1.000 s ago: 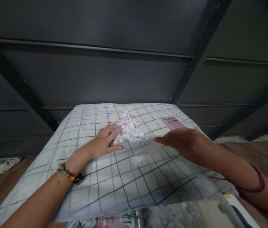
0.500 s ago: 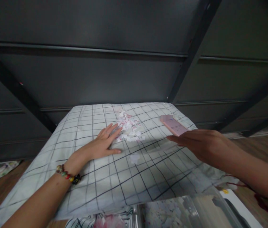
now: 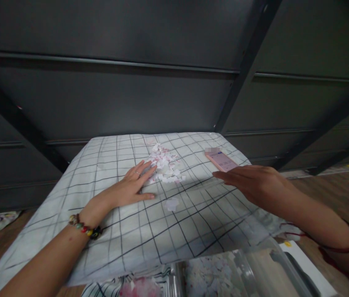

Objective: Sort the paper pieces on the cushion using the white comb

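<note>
A small heap of white and pinkish paper scraps (image 3: 166,167) lies on a white checked cloth (image 3: 131,243). My left hand (image 3: 131,187) rests flat at the heap's left side, fingers stretched, fingertips touching its edge. It wears a ring and a beaded bracelet. To the right, my right hand (image 3: 255,183) is held palm down with straight fingers and nothing visible in it. It covers the near end of a pink phone (image 3: 222,161) with a lit screen. Between the hands, nearer to me, lies a separate patch of pale scraps (image 3: 172,203).
At the front edge stands a clear plastic box (image 3: 248,268), with many paper pieces (image 3: 211,274) showing beside or inside it. Left of that are pink scraps (image 3: 140,287) on a striped surface. A dark panelled wall (image 3: 131,99) rises behind the cloth.
The view has shifted slightly, moving everything a little to the left. My right hand has shifted slightly left and up in the picture. The left hand stays by the heap.
</note>
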`<state>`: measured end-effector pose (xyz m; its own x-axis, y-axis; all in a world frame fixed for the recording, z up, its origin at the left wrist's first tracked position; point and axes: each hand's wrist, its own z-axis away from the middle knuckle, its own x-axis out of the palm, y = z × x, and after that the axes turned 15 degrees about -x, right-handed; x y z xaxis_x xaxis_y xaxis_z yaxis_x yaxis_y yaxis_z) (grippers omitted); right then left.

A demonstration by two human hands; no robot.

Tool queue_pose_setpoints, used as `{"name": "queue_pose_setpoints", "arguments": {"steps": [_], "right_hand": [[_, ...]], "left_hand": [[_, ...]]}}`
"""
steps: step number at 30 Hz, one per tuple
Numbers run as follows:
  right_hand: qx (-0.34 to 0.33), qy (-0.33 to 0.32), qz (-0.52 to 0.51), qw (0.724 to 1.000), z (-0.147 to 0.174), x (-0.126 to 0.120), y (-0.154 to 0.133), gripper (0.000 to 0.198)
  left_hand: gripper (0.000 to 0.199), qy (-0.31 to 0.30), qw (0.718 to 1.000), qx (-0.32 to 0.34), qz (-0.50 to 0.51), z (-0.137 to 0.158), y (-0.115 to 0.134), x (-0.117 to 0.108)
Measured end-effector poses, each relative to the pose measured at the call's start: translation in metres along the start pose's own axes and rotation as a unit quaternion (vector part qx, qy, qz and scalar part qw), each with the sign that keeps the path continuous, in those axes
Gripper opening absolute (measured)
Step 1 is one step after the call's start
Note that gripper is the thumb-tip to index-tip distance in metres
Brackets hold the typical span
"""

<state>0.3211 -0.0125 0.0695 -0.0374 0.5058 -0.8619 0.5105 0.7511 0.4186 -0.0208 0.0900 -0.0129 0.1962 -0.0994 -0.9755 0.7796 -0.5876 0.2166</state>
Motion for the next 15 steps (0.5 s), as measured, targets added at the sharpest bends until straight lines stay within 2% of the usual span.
{"name": "queue_pose_setpoints", "arguments": {"steps": [6,12,15], "right_hand": [[-0.028,-0.014,-0.029,0.999,-0.006,0.003,0.001,0.042],[0.005,-0.023,-0.04,0.999,0.015,-0.008,0.001,0.048],[0.053,-0.025,-0.038,0.998,0.023,-0.015,-0.002,0.046]], "left_hand": [[0.084,0.006,1.0,-0.01,0.003,0.0,-0.001,0.001],[0.081,0.0,1.0,-0.004,-0.005,-0.001,-0.003,0.002],[0.079,0.006,1.0,-0.005,-0.005,-0.001,-0.004,0.003]]}}
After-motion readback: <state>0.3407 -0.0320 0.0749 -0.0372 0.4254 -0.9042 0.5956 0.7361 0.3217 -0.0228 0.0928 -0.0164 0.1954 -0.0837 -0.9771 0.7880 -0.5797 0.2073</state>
